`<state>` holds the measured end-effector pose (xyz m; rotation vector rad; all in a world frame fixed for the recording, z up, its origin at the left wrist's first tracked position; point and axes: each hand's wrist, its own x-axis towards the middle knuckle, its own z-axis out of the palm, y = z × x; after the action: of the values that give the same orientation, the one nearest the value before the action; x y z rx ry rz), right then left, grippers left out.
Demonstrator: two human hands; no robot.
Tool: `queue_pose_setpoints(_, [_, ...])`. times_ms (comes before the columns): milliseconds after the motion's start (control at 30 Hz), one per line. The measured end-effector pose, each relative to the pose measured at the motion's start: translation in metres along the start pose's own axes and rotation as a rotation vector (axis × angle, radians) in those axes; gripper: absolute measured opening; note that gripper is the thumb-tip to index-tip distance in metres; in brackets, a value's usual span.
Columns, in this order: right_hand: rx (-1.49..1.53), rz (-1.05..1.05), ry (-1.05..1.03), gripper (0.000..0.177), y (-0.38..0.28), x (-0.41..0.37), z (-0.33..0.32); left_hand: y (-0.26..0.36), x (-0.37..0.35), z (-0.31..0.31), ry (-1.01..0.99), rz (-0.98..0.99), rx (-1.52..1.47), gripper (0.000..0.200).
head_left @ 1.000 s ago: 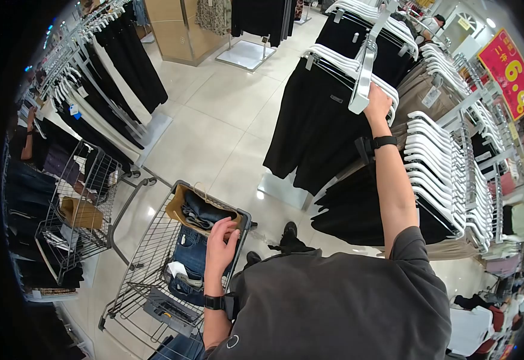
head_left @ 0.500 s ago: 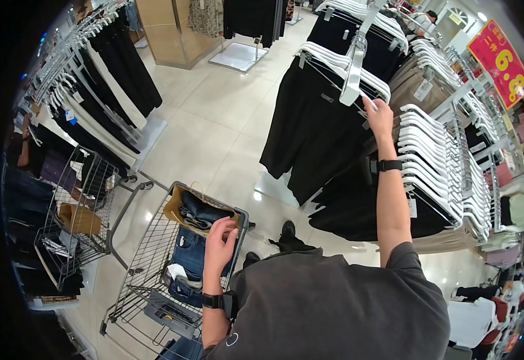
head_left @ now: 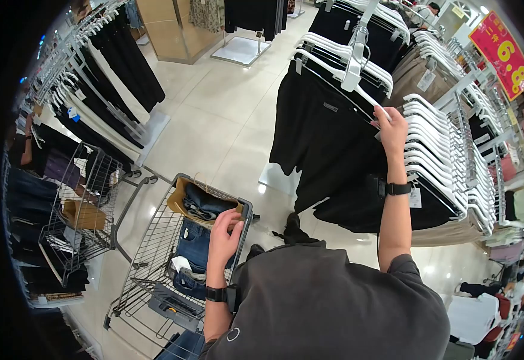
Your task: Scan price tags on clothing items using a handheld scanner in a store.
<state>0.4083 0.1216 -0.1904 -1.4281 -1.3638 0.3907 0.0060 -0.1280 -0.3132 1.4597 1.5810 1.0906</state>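
My right hand [head_left: 392, 129] is closed on the right end of a white hanger [head_left: 367, 96] at the front of a display arm. From that hanger hangs a pair of black shorts [head_left: 322, 120] with a small tag at the waist. Over the near side of a wire shopping cart [head_left: 148, 252], my left hand [head_left: 223, 241] hovers with loosely bent fingers apart and nothing in it. Inside the cart are folded blue jeans [head_left: 191, 240] and a tan bag [head_left: 178, 201] with dark denim in it.
Rows of white hangers [head_left: 433, 144] with dark and beige garments fill the rack to my right. A red price sign [head_left: 502, 54] rises above them. On the left stand another cart [head_left: 82, 228] and a rack of black and white trousers [head_left: 124, 66]. Pale floor tiles [head_left: 214, 120] lie between.
My right hand has shifted right and downward, drawing the hanger and black shorts away from the hangers behind. My left hand stays over the cart, nearly unmoved.
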Motion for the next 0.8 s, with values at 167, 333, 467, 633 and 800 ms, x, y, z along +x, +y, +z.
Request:
queue_pose_setpoints(167, [0.043, 0.018, -0.006, 0.028, -0.024, -0.048, -0.03, -0.002, -0.003, -0.003, 0.0, 0.012, 0.002, 0.02])
queue_pose_setpoints(333, [0.05, 0.055, -0.054, 0.025, -0.045, -0.11, -0.064, -0.002, -0.008, -0.007, -0.052, 0.053, -0.035, 0.02])
queue_pose_setpoints(467, [-0.008, 0.147, -0.126, 0.022, -0.068, -0.16, -0.094, -0.001, -0.003, -0.007, -0.113, 0.045, -0.078, 0.033])
queue_pose_setpoints(633, [-0.024, 0.186, -0.218, 0.017, -0.094, -0.207, -0.131, 0.027, 0.016, -0.001, -0.113, 0.22, -0.252, 0.08])
queue_pose_setpoints(800, [-0.001, 0.164, -0.284, 0.015, -0.118, -0.237, -0.157, 0.062, 0.03, 0.001, -0.171, 0.422, -0.246, 0.094])
